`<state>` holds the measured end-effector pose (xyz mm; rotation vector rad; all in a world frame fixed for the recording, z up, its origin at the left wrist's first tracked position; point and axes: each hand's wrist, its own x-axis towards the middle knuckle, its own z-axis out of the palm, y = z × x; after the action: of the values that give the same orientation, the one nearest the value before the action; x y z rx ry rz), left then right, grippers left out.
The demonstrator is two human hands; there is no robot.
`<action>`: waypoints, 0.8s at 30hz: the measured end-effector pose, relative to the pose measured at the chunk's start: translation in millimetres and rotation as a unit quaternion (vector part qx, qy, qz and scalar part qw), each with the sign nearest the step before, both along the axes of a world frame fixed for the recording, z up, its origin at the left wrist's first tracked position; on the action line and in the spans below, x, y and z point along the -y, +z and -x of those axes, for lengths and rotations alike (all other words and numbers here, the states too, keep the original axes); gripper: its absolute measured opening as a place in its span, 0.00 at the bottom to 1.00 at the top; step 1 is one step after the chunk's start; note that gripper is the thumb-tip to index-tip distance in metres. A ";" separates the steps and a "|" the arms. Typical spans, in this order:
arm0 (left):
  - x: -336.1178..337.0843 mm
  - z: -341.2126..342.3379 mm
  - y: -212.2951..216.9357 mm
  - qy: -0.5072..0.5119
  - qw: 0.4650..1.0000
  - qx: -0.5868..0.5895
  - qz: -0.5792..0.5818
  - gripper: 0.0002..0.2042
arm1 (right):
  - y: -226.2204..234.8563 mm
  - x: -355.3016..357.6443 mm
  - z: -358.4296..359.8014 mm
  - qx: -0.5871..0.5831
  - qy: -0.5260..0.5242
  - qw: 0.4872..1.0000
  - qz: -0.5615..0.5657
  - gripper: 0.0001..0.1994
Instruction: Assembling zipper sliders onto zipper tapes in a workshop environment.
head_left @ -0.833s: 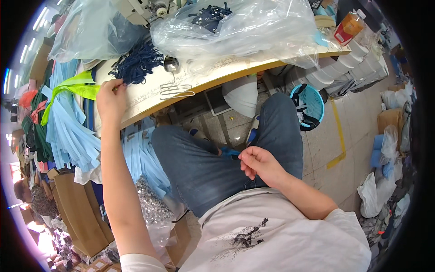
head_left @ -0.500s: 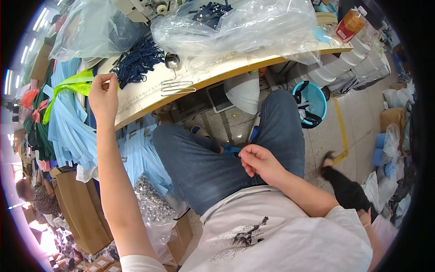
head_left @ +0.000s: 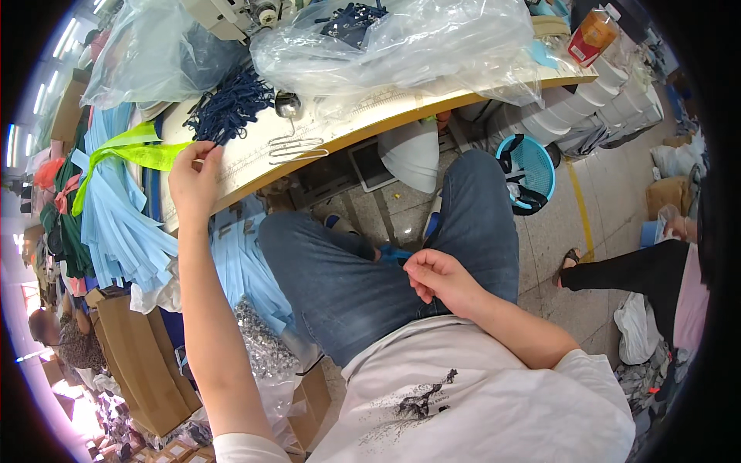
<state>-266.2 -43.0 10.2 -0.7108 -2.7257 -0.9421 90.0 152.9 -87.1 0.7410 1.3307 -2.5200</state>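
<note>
Above the front left of the table, my left hand (head_left: 194, 181) has thumb and fingers bent together at the near edge of a pile of navy cords (head_left: 228, 108) with small metal ends. Whatever lies between its fingertips is too small to make out. A neon yellow-green strip (head_left: 158, 157) runs up behind that hand, over a hanging bundle of light blue strips (head_left: 116, 224). Over my lap, my right hand (head_left: 441, 278) is closed with its fingers curled. A blue piece (head_left: 395, 254) shows just beyond its fingertips; whether the hand touches it is unclear.
A bent metal wire holder (head_left: 297, 149) and a ruler scale lie along the table edge (head_left: 370, 139). Clear plastic bags (head_left: 401, 58) and a bottle (head_left: 593, 35) are on top. A blue basket (head_left: 544, 174) is on the floor at right, where a person's leg (head_left: 625, 268) extends.
My left hand has moved right and slightly nearer to me, to the edge of the cord pile. My right hand has hardly moved. At right, the person has shifted position.
</note>
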 end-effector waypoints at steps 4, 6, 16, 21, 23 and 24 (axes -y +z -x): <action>4.9 1.3 1.3 0.060 0.988 0.085 -0.118 0.10 | -0.1 -0.8 1.0 -0.004 -0.003 1.000 -0.002 0.07; 4.7 3.9 3.7 0.049 0.977 0.102 -0.178 0.09 | -0.9 -0.5 1.1 -0.001 -0.003 1.000 -0.006 0.07; -16.8 16.4 22.1 0.015 0.907 0.156 -0.391 0.09 | -2.6 -1.9 -0.9 0.006 -0.014 1.000 0.010 0.08; -5.6 40.8 10.4 -0.028 0.893 0.160 -0.420 0.14 | -0.7 -2.0 -1.4 0.004 -0.017 1.000 0.008 0.08; -7.9 40.1 10.4 -0.024 0.887 0.161 -0.432 0.16 | -0.6 -2.8 -2.1 0.006 -0.017 1.000 0.005 0.08; -7.7 39.2 10.8 -0.034 0.885 0.173 -0.430 0.18 | -0.6 -3.2 -2.3 0.007 -0.015 1.000 0.001 0.08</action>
<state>-305.4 -35.3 21.0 -0.4694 -2.1257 -2.2395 92.4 156.2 -87.6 0.7817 1.3231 -2.5339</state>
